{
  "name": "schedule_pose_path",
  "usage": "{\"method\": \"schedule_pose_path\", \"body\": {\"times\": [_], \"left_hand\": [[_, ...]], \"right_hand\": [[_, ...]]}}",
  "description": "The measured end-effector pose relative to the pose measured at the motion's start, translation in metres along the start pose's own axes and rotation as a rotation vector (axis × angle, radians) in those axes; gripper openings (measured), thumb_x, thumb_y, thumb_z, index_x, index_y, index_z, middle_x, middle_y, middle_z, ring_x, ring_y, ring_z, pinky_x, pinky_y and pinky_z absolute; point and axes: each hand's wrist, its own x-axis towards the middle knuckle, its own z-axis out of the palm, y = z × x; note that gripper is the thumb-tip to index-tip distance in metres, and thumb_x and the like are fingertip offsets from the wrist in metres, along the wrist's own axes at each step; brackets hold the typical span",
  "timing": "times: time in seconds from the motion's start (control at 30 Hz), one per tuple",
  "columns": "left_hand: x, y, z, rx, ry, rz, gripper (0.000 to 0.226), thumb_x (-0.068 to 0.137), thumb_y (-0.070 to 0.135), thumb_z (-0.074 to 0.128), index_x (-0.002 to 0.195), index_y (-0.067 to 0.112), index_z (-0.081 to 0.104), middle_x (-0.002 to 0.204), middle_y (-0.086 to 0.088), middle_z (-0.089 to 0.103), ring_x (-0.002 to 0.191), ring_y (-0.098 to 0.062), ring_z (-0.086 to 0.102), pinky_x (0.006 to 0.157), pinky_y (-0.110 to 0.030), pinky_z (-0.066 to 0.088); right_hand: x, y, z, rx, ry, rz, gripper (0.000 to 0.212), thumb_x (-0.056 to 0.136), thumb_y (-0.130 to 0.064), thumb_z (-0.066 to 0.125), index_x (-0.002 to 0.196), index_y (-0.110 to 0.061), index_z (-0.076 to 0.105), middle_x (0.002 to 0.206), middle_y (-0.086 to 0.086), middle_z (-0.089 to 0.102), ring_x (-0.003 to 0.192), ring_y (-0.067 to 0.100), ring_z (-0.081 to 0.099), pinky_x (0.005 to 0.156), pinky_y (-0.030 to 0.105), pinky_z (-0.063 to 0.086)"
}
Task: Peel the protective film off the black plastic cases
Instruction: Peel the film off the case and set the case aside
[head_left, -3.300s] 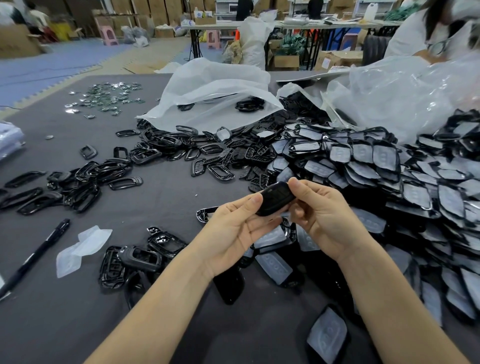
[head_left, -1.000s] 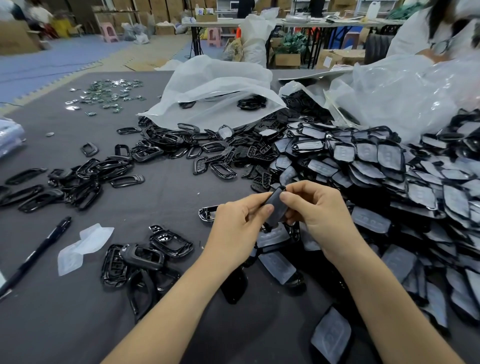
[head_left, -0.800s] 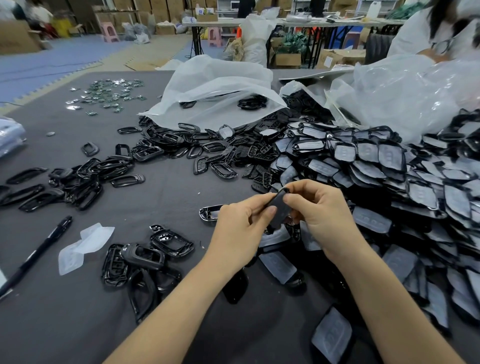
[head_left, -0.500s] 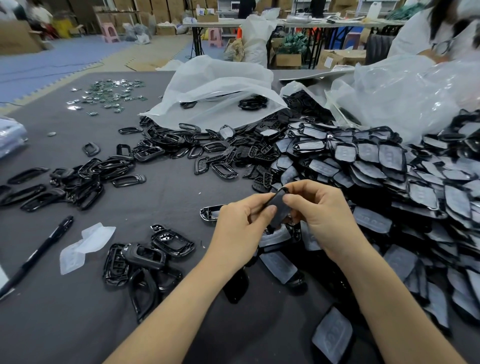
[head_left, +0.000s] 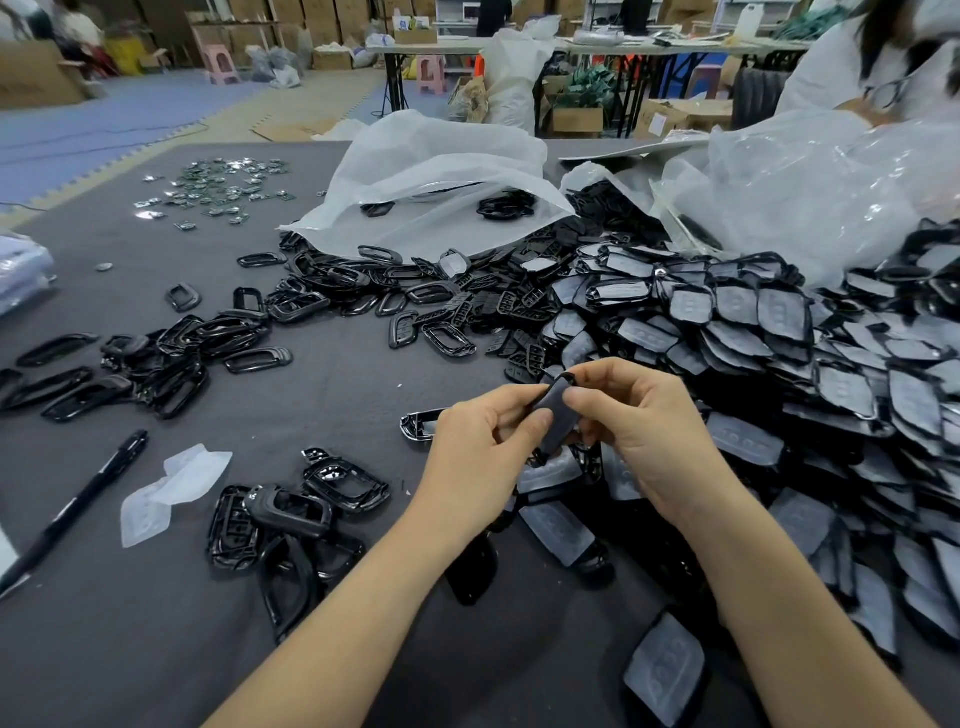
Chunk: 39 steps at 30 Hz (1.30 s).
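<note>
While both hands hold it above the near edge of the heap, the case (head_left: 555, 410) stands on end with a dull grey face toward the camera. 3.3 s ago it lay flatter, gloss-black side up; over the last 0.5 s its pose is nearly unchanged. The left hand (head_left: 478, 457) pinches its lower half, thumb on the face and fingers curled behind. The right hand (head_left: 644, 431) pinches the upper half, thumb tip on the face beside the top edge. Whether any film has lifted cannot be told. The pile of film-covered cases (head_left: 779, 332) spreads to the right, as before. Two peeled film pieces (head_left: 171, 488), a pen (head_left: 78, 504) and loose black frames (head_left: 291, 514) lie unmoved on the grey mat (head_left: 130, 649) to the left.
</note>
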Motion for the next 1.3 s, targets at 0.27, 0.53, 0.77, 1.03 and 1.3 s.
{"method": "schedule_pose_path", "body": {"times": [0.27,0.53,0.77,1.03,1.3], "left_hand": [[-0.002,-0.0033,0.0023,0.13,0.009,0.13,0.025,0.092,0.013,0.059,0.115,0.018,0.069,0.085,-0.027,0.069,0.077,-0.042,0.065,0.077,-0.051,0.054],[-0.0006,-0.0017,0.0017,0.065,0.048,0.047,0.022,0.096,0.013,0.059,0.114,0.014,0.069,0.084,-0.017,0.074,0.082,-0.041,0.067,0.079,-0.052,0.054],[-0.0013,0.0012,0.0007,0.075,0.056,0.047,0.019,0.095,0.011,0.058,0.109,0.011,0.072,0.082,-0.02,0.073,0.079,-0.043,0.064,0.078,-0.052,0.053],[-0.0028,-0.0006,0.0019,0.109,0.084,0.1,0.018,0.095,0.013,0.059,0.106,0.016,0.072,0.08,-0.022,0.07,0.069,-0.037,0.063,0.072,-0.047,0.051],[-0.0051,-0.0042,0.0056,-0.127,0.055,0.058,0.019,0.098,0.009,0.053,0.099,0.019,0.069,0.078,0.002,0.076,0.067,-0.018,0.074,0.06,-0.026,0.059]], "right_hand": [[0.0001,-0.0005,0.0029,-0.077,0.011,0.011,0.019,0.087,0.007,0.059,0.079,-0.01,0.062,0.069,0.007,0.062,0.057,0.01,0.052,0.053,0.018,0.044],[-0.0012,-0.0023,0.0046,-0.047,0.065,-0.002,0.021,0.087,0.006,0.059,0.077,-0.012,0.062,0.063,-0.001,0.058,0.049,0.003,0.05,0.051,0.017,0.043],[-0.0037,-0.0013,0.0051,-0.091,0.027,-0.011,0.009,0.088,-0.01,0.065,0.081,-0.014,0.067,0.069,0.002,0.065,0.059,0.01,0.058,0.055,0.019,0.047],[-0.0019,0.0013,0.0083,-0.193,0.021,-0.089,0.02,0.09,-0.003,0.061,0.078,-0.019,0.064,0.07,-0.001,0.062,0.062,0.009,0.055,0.059,0.021,0.044],[-0.0017,0.0046,0.0078,-0.053,0.104,-0.046,0.02,0.09,-0.018,0.065,0.078,-0.003,0.069,0.061,0.01,0.063,0.047,0.013,0.053,0.048,0.023,0.046]]}}
